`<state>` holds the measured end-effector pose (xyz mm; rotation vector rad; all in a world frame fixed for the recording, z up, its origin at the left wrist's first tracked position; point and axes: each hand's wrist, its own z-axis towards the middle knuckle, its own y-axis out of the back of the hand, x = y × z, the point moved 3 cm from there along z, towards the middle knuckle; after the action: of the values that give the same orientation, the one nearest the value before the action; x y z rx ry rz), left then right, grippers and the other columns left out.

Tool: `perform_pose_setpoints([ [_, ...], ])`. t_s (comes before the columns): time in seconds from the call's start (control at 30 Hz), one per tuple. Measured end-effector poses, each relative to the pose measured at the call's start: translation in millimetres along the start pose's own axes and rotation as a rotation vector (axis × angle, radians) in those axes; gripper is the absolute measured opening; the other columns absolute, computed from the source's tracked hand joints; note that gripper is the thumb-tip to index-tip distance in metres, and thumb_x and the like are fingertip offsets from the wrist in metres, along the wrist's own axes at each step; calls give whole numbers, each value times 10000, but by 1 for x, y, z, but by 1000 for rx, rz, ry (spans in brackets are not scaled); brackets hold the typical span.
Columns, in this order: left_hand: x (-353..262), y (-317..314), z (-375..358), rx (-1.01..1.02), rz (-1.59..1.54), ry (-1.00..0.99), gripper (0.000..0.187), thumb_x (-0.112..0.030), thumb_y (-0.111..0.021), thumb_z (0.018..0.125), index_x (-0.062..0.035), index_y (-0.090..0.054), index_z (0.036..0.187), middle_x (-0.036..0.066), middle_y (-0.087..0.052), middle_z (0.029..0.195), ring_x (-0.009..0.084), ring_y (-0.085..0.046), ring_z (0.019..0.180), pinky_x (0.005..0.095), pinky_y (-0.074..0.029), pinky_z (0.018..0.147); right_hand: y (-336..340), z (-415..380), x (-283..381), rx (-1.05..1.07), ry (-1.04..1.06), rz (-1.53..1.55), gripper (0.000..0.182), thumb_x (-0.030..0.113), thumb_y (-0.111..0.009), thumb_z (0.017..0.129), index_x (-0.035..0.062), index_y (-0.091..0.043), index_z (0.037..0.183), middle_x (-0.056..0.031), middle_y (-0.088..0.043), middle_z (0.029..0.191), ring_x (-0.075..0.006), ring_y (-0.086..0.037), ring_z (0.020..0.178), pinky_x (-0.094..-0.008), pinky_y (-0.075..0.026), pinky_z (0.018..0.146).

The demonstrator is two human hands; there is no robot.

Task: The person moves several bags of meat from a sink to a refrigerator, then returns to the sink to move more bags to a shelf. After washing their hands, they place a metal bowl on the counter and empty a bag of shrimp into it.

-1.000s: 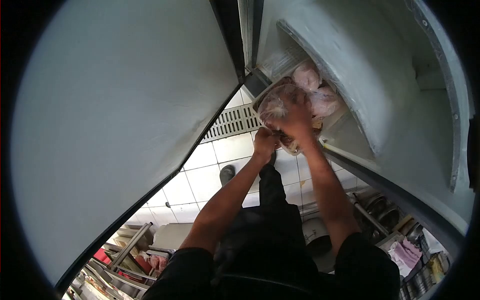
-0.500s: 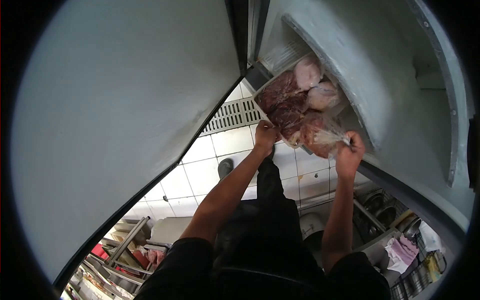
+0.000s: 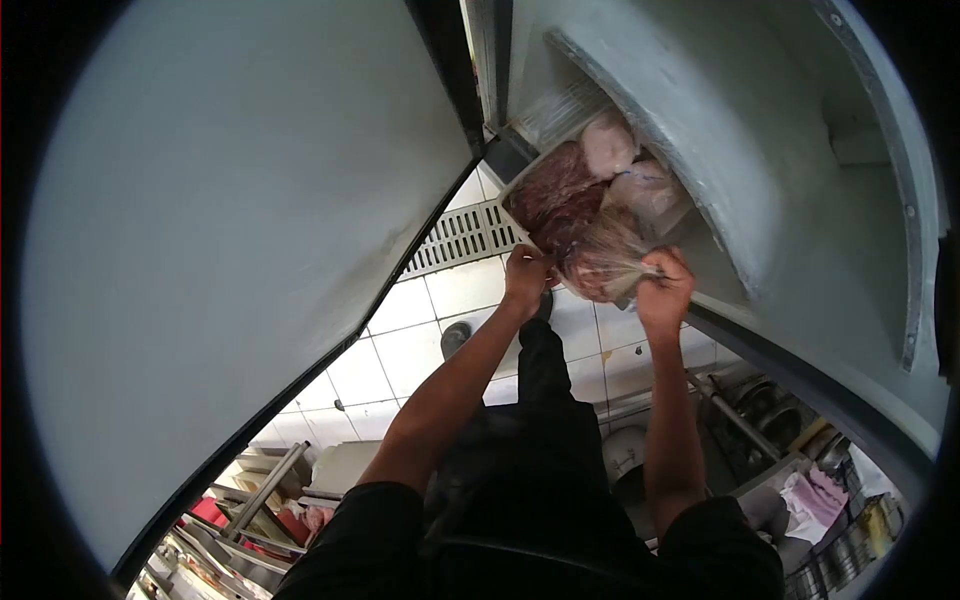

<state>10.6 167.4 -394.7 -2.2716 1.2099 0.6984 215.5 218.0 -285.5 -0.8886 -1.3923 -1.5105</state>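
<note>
A pale tray (image 3: 512, 184) in the open cold cabinet holds several plastic bags of meat. Dark red meat in clear plastic (image 3: 552, 188) lies on its left side, and a pale pink bag (image 3: 608, 146) sits at the back. My right hand (image 3: 665, 290) is closed round the gathered neck of a clear bag of meat (image 3: 598, 268), at the tray's near right corner. At the near left edge, my left hand (image 3: 529, 277) has its fingers closed on the tray's rim. Another pale bag (image 3: 643, 190) rests behind the held one.
A large grey door (image 3: 260, 200) stands open on the left. The cabinet's inner wall (image 3: 760, 150) is on the right. Below are white floor tiles (image 3: 465, 290), a drain grate (image 3: 455, 238) and my shoe (image 3: 455, 338). Metal racks (image 3: 265, 490) and a wire shelf with a pink cloth (image 3: 815, 500) stand nearer.
My right hand has moved left with the bag of meat, which now lies further over the tray and the dark meat. My left hand stays at the tray's edge.
</note>
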Motion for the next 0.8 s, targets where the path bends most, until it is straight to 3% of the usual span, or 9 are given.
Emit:
perform_pose_setpoints([
  [0.1, 1, 4, 5, 15, 23, 54, 201, -66, -605, 834, -28, -445, 949, 107, -554, 867, 197, -603, 804, 386, -567, 677, -15, -11, -17, 181, -294, 223, 255, -82, -587, 666, -26, -632, 911, -63, -590, 877, -169, -563, 853, -280, -442, 800],
  [0.13, -1, 3, 5, 30, 31, 50, 201, -65, -601, 829, -25, -454, 960, 111, -560, 881, 202, -606, 824, 389, -566, 684, -11, -18, -31, 79, -355, 370, 350, -60, -652, 679, -5, -645, 1025, -64, -598, 1042, -173, -552, 987, -292, -426, 888],
  [0.23, 2, 8, 14, 40, 104, 20, 215, -68, -601, 816, -14, -486, 989, 122, -577, 919, 218, -614, 871, 396, -564, 705, -1, -31, -93, -483, -629, 505, 379, -35, -686, 708, 14, -635, 1080, -73, -575, 1111, -190, -532, 1052, -303, -417, 906],
  [0.27, 9, 12, 27, 28, 164, 2, 225, -74, -608, 811, -8, -498, 996, 125, -582, 928, 223, -617, 878, 397, -563, 712, -3, -29, -113, -517, -707, 467, 412, -8, -707, 741, 5, -598, 1138, -56, -590, 1036, -192, -554, 999, -307, -434, 884],
  [0.43, 7, 25, 48, -67, 236, -81, 316, -113, -661, 781, 26, -542, 1039, 114, -603, 969, 239, -626, 870, 407, -560, 739, -7, 3, -200, -205, -1010, 617, 249, 267, -498, 957, 85, -552, 1119, -93, -608, 1047, -235, -590, 966, -375, -488, 838],
  [0.5, -9, 25, 58, -8, 112, -213, 341, -98, -661, 767, 22, -544, 1064, 117, -605, 971, 240, -624, 872, 403, -556, 729, -13, 14, -210, -191, -945, 666, 270, 283, -488, 959, 98, -569, 1138, -84, -627, 1083, -259, -605, 963, -408, -484, 855],
  [0.57, -20, 23, 62, -80, 106, -153, 317, -30, -624, 730, 17, -549, 1035, 118, -604, 959, 237, -622, 862, 414, -551, 702, -18, 24, -237, -123, -866, 641, 305, 305, -480, 956, 104, -592, 1156, -74, -645, 1117, -284, -619, 971, -424, -475, 885],
  [0.73, -19, 20, 64, -99, 195, -299, 192, 0, -565, 727, 5, -569, 919, 58, -574, 819, 171, -578, 728, 349, -509, 621, -11, 36, -291, 245, -473, -445, 379, 271, -441, 961, 32, -535, 1240, -90, -595, 1215, -277, -590, 1051, -401, -470, 895],
  [0.8, -25, 18, 59, -122, 194, -319, 144, -9, -580, 696, 1, -553, 837, 68, -564, 752, 153, -549, 675, 321, -460, 577, -9, 46, -285, 87, -496, -197, 375, 265, -453, 955, 21, -546, 1224, -99, -596, 1210, -275, -590, 1053, -390, -473, 890],
])
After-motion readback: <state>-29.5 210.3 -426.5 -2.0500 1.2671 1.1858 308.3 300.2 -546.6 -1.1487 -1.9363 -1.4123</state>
